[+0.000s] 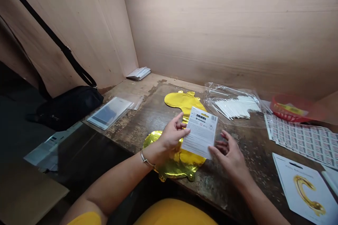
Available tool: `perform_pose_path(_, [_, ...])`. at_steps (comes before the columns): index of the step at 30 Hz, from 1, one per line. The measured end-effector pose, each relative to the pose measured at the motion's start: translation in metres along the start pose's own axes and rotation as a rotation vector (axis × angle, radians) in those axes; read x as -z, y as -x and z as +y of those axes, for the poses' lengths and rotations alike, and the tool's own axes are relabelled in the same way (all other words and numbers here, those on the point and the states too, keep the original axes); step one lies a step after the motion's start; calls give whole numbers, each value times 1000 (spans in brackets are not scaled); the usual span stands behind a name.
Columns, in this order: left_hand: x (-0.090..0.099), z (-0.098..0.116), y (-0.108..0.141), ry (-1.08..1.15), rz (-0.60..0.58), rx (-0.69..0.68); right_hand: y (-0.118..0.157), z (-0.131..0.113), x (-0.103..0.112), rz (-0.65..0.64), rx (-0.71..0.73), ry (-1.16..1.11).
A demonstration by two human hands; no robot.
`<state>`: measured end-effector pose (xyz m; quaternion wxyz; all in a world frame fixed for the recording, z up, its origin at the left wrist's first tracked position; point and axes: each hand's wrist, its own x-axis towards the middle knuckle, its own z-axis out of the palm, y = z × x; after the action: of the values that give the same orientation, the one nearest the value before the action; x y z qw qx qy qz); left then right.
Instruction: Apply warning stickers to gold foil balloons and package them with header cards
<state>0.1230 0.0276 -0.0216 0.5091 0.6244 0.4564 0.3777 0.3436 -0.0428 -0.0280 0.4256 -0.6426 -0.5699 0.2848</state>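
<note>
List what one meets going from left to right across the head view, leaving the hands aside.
Black bag → plastic sleeves → gold balloon → bag of white sticks → red basket.

There is one gold balloon [173, 100], one printed card [199, 137], one black bag [70, 108], one red basket [282, 114] and one bracelet [146, 159]. White sticks [235, 107] are many; their exact number I cannot tell.
</note>
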Motion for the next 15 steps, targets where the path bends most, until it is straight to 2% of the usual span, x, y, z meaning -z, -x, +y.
perform_pose_path(2, [12, 10, 9, 51, -36, -67, -3, -12, 5, -215, -132, -215])
perform_pose_path(4, [21, 20, 24, -107, 36, -195, -4, -27, 2, -358, -212, -355])
perform_pose_path(6, [24, 27, 40, -491, 130, -424, -5, -42, -11, -332, -248, -425])
perform_pose_path(7, [24, 29, 47, -703, 136, -565, -5, -49, -20, -318, -248, -453])
perform_pose_path(9, [26, 31, 53, -1015, 86, -817, -6, -58, -37, -354, -218, -478])
perform_pose_path(10, [31, 30, 51, -1093, 59, -901, -6, -60, -45, -384, -190, -466])
perform_pose_path(12, [55, 30, 35, -1116, 70, -942, -7, -57, -56, -389, -85, -340])
perform_pose_path(13, [74, 30, 21, -1090, 119, -889, -7, -52, -59, -351, 0, -225])
perform_pose_path(15, [125, 32, -15, -1057, 398, -658, -6, -40, -62, -254, 215, 42])
